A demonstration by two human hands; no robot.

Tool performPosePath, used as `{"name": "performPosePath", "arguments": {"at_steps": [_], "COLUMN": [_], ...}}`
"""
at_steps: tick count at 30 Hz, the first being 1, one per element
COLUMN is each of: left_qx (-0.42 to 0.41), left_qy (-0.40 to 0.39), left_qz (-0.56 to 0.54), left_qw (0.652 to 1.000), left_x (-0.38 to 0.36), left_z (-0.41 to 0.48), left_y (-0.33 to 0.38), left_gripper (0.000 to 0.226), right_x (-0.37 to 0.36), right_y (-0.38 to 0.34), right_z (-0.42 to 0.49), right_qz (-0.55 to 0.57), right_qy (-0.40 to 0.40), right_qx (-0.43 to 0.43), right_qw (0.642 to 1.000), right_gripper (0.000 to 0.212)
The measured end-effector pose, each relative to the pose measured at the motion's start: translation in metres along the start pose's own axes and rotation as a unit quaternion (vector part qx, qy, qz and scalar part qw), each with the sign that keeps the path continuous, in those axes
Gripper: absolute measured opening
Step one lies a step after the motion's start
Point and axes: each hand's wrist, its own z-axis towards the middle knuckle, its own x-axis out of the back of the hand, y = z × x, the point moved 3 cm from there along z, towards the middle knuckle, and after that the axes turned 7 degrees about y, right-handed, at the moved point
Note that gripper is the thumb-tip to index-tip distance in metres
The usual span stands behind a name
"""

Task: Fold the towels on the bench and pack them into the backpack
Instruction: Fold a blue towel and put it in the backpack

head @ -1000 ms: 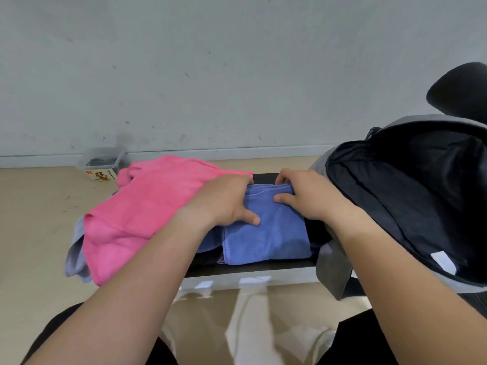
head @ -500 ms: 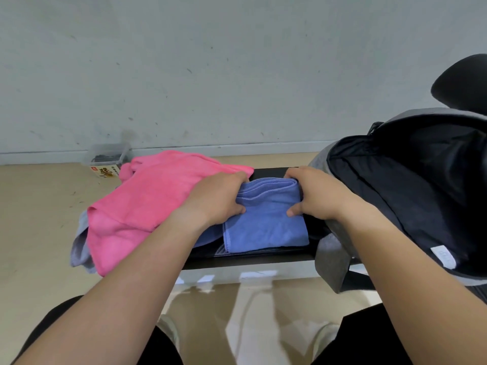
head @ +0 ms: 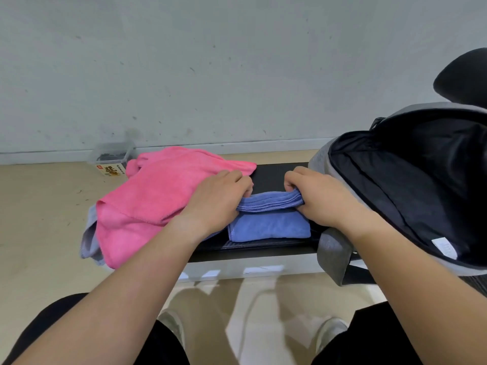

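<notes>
A folded blue towel lies on the black bench, its far edge raised into a stack of layers. My left hand grips that raised edge at its left end, and my right hand grips it at the right end. A crumpled pink towel covers the bench's left part, with a grey towel hanging out from under it. The grey backpack stands at the right end of the bench, its black-lined mouth wide open toward me.
A clear plastic box with a label sits on the floor by the wall, left of the bench. A black rounded chair part rises behind the backpack. My knees and shoes are below the bench's front edge.
Both hands have drawn the blue towel's far edge up and toward me, so it now stands in bunched layers over the near half. The other towels and the backpack stayed put.
</notes>
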Motion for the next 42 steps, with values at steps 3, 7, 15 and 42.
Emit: {"name": "performPosePath", "arguments": {"at_steps": [3,7,15,42], "left_qx": [0.003,0.034,0.094,-0.078], "left_qy": [0.010,0.013,0.020,0.035], "left_qz": [-0.003,-0.014,-0.114,0.023], "left_qw": [1.000,0.999,0.989,0.996], "left_x": [0.000,0.006,0.012,-0.004], "left_z": [-0.009,-0.017,-0.037,-0.066], "left_y": [-0.001,0.001,0.023,0.018], "left_gripper": [0.037,0.031,0.024,0.040], "right_x": [0.002,0.012,0.013,-0.020], "right_y": [0.001,-0.002,-0.006,-0.032], "right_z": [-0.011,-0.027,-0.046,-0.078], "right_qz": [0.039,0.103,0.112,-0.100], "right_qy": [0.029,0.040,0.042,0.138], "right_qx": [0.006,-0.002,-0.027,0.142], "right_qw": [0.999,0.994,0.992,0.975], "right_gripper": [0.034,0.023,0.022,0.016]}}
